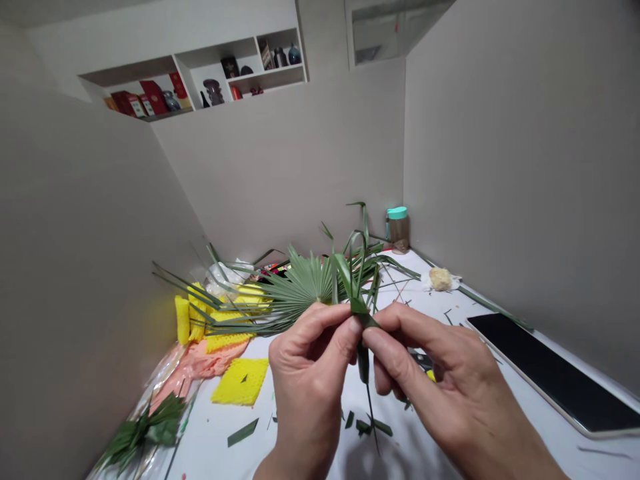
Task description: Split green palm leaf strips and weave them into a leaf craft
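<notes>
Here, pinching a folded green leaf strip (pixel 361 308) between thumb and forefinger of the left hand (pixel 306 373) and of the right hand (pixel 430 380), both clenched on it and meeting fingertip to fingertip above the white table (pixel 310 453). Rising from the pinch, several narrow blades fanning up and outward; hanging below it, a thin stem trailing toward leaf scraps (pixel 367 425). Lying behind, a palm fan leaf (pixel 295 283); resting at right, a dark tablet (pixel 550 370); sitting at left, yellow mesh (pixel 241 381).
</notes>
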`<action>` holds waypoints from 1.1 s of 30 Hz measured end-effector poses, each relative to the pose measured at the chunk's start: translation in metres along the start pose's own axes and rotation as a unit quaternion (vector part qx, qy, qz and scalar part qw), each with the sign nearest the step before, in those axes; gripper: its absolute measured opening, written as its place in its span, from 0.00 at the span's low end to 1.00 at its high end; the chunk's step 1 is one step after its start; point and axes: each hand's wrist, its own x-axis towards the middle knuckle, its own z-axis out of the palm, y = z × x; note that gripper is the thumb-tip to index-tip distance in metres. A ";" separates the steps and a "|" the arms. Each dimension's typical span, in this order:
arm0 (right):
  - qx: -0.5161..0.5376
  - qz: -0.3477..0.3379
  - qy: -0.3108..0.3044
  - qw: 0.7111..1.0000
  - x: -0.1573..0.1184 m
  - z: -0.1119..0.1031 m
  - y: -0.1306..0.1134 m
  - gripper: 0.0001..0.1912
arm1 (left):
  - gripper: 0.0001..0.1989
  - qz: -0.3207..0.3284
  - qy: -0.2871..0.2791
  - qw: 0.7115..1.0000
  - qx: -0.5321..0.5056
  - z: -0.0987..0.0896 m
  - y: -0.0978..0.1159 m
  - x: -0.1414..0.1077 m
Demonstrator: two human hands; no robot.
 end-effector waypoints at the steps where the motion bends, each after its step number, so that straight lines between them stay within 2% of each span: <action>1: 0.007 0.013 -0.006 1.000 -0.001 0.000 -0.001 0.16 | 0.02 -0.004 -0.001 1.000 -0.002 0.000 0.000 0.000; 9: 0.105 0.134 -0.065 0.983 -0.002 -0.001 0.004 0.21 | 0.03 -0.011 -0.023 1.000 0.019 0.001 -0.001 -0.001; 18: 0.096 0.101 -0.045 0.989 0.000 -0.006 0.002 0.23 | 0.06 0.030 0.005 0.995 0.094 0.004 0.003 -0.005; 21: 0.091 0.102 -0.050 0.989 -0.001 -0.005 0.001 0.23 | 0.07 0.019 0.012 0.995 0.099 0.005 0.002 -0.006; 27: 0.097 0.112 -0.055 0.987 -0.003 -0.006 0.004 0.24 | 0.07 0.006 -0.009 0.998 0.065 0.006 0.004 -0.006; 33: 0.087 0.105 -0.049 0.989 -0.004 -0.003 0.008 0.22 | 0.04 -0.028 -0.007 0.998 0.049 0.004 0.001 -0.004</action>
